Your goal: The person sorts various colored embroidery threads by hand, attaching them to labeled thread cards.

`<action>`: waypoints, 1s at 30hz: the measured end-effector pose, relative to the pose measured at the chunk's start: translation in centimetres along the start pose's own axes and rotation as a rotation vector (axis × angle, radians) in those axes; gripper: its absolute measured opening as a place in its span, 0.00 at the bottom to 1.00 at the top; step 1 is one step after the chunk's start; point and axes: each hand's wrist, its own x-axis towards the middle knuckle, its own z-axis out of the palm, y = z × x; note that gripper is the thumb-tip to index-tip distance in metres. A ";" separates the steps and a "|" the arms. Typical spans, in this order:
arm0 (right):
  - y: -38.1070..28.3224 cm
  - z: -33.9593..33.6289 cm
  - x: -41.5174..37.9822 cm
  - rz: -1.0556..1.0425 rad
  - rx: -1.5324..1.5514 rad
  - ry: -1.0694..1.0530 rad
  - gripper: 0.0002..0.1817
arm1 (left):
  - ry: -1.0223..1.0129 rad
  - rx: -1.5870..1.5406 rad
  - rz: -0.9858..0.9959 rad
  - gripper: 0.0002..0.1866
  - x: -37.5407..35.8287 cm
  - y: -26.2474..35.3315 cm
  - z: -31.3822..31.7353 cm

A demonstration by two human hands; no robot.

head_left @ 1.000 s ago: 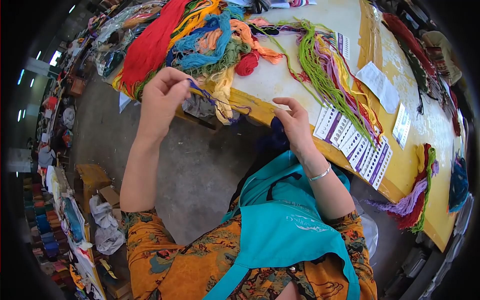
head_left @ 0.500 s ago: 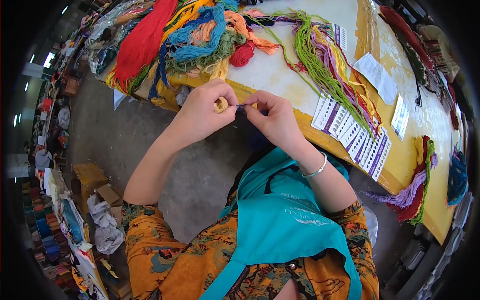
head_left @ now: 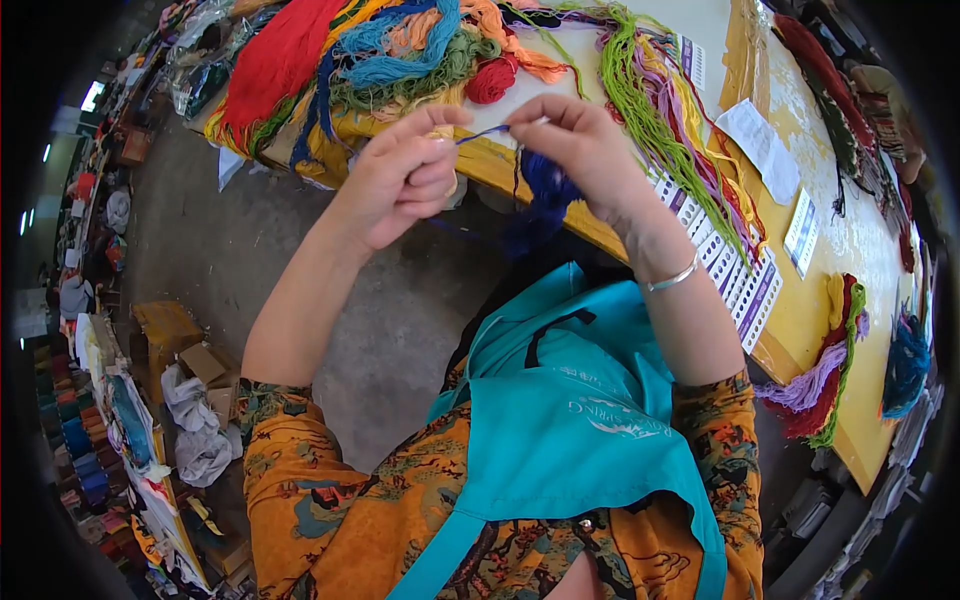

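Note:
A thin strand of dark blue yarn (head_left: 484, 134) runs between my two hands, held in front of the table's near edge. My left hand (head_left: 398, 185) is closed on one end, its fingers curled. Something pale yellow shows at its edge, mostly hidden by the fingers. In a pinch, my right hand (head_left: 585, 145) grips the strand's other end. A loose bundle of dark blue yarn (head_left: 542, 200) hangs beneath the right hand, blurred by motion.
On the table (head_left: 850, 380) lie red yarn (head_left: 282, 65), light blue yarn (head_left: 405, 55), a dark red yarn ball (head_left: 491, 79), green yarn (head_left: 640, 100) and colour cards (head_left: 755, 295). Purple, red and green skeins (head_left: 825, 370) hang over the near edge. Cardboard boxes (head_left: 203, 362) stand on the floor.
My hands were close together at one point; now they are farther apart and higher, with blue yarn stretched between them. The blue bundle has come into clear view under my right hand.

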 end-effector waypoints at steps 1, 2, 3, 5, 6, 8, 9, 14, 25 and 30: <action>-1.1 -0.2 0.1 0.037 0.095 -0.005 0.07 | 0.058 0.020 0.043 0.15 -0.3 0.4 0.6; -2.2 -0.5 0.2 0.073 0.190 -0.009 0.08 | 0.029 -0.013 0.091 0.16 -0.6 0.9 0.3; -2.6 -1.1 0.6 0.043 0.256 -0.018 0.10 | -0.001 -0.046 0.140 0.16 -0.9 1.6 -0.4; -3.4 -2.4 1.3 0.044 0.355 -0.108 0.10 | -0.008 -0.059 0.241 0.16 -0.9 1.5 -1.4; -3.6 -2.8 1.5 0.041 0.356 -0.132 0.11 | 0.073 0.146 0.248 0.15 -0.8 1.1 -1.7; -4.8 -2.0 1.8 0.010 0.358 -0.163 0.11 | 0.241 0.464 0.226 0.15 -0.5 0.1 -0.4; -5.2 -1.6 1.9 -0.021 0.362 -0.188 0.11 | 0.222 0.591 0.311 0.16 0.6 -1.7 0.1; -6.4 0.6 2.1 -0.191 0.219 -0.133 0.21 | 0.112 0.961 0.277 0.13 2.8 -4.0 1.3; 0.5 1.0 0.3 -0.079 0.015 -0.132 0.12 | 0.296 0.714 0.338 0.12 2.4 -0.9 1.1; 0.2 0.2 0.6 -0.020 0.081 -0.069 0.10 | 0.289 0.872 0.275 0.11 1.7 -0.9 -1.1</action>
